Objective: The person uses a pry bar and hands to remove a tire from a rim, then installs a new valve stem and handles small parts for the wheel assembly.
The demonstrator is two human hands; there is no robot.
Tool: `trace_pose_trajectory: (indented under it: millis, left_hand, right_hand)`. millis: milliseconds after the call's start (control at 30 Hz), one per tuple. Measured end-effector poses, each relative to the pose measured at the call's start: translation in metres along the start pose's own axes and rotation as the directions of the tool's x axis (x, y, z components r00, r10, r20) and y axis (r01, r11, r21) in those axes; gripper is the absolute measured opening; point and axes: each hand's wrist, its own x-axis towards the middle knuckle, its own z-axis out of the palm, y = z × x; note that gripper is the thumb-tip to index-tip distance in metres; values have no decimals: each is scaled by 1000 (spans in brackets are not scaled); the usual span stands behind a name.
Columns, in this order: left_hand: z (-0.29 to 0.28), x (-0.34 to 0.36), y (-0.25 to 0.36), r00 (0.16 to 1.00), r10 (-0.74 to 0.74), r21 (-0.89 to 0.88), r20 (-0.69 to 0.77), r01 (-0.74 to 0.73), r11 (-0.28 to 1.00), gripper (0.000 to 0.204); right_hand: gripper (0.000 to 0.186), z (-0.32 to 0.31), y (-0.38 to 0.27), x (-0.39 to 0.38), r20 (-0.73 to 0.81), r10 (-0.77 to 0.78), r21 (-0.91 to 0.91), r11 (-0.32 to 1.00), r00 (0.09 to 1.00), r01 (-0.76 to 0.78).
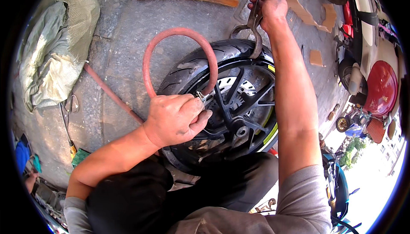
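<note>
We have our left hand clamped on the red hose beside its metal fitting, over the left side of the motorcycle wheel on the floor, nearer its hub than our right hand, wrapped around curved iron tongs at the far edge.

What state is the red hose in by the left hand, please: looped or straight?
Looped: the red hose curves round in a ring whose two ends meet at the left hand.

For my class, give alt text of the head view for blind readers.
The left hand grips a looped red hose above a motorcycle wheel; the right hand holds a forked metal tool at the wheel's far edge.
</note>
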Motion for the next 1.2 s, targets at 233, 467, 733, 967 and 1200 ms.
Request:
trace_pose_trajectory:
  millis: [233, 467, 733, 967, 1200]
  left_hand:
    - [-2, 8, 0, 1000, 12, -61, 24, -11, 998, 28]
    - [-8, 3, -1, 984, 67, -73, 167, -55, 996, 32]
    - [-13, 2, -8, 927, 219, -89, 305, -201, 976, 38]
    - [-6, 3, -5, 934, 190, 29, 303, -209, 977, 38]
    - [5, -6, -3, 966, 178, 131, 186, -204, 970, 33]
  right_hand:
    - [25, 4, 15, 38, 21, 55, -12, 998, 998, -55]
    - [17, -2, 24, 52, 116, 127, -2, 992, 985, -128]
    - [18, 0, 50, 78, 193, 208, 67, 972, 959, -225]
    - [31, -17, 40, 74, 310, 266, 21, 958, 913, -286]
    - [44, -41, -12, 24, 169, 250, -55, 968, 953, -244]
